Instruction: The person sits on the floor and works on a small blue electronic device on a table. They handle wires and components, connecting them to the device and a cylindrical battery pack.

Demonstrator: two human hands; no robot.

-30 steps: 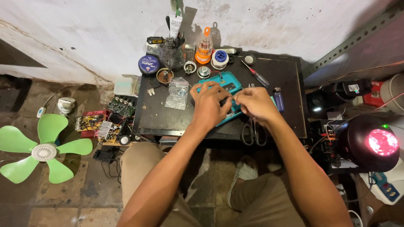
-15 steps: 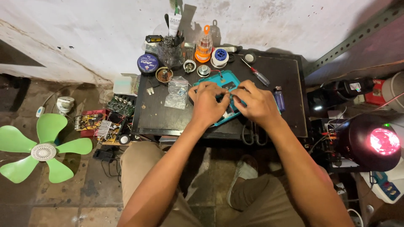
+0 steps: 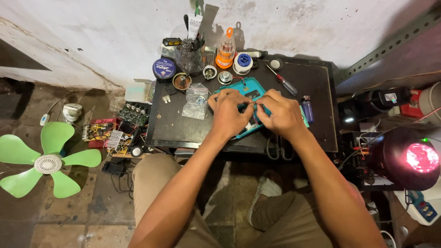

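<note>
My left hand (image 3: 230, 113) and my right hand (image 3: 281, 113) rest side by side on a teal work mat (image 3: 248, 86) on a small black table (image 3: 174, 124). The fingertips of both hands meet over a small part in the middle of the mat; the hands hide it, so I cannot tell what it is. A clear plastic bag of small parts (image 3: 195, 100) lies just left of my left hand. A red-handled screwdriver (image 3: 283, 81) and a blue lighter (image 3: 307, 109) lie to the right of my right hand.
Along the wall stand a blue tin (image 3: 164, 68), a cup of tools (image 3: 188, 53), an orange-capped bottle (image 3: 226, 50) and a solder spool (image 3: 243, 63). Circuit boards (image 3: 115, 131) and a green fan blade (image 3: 43, 159) lie on the floor left. A lamp glowing pink (image 3: 409, 158) sits right.
Both hands have stayed on the teal mat, with only small shifts of the fingers. Nothing else has moved.
</note>
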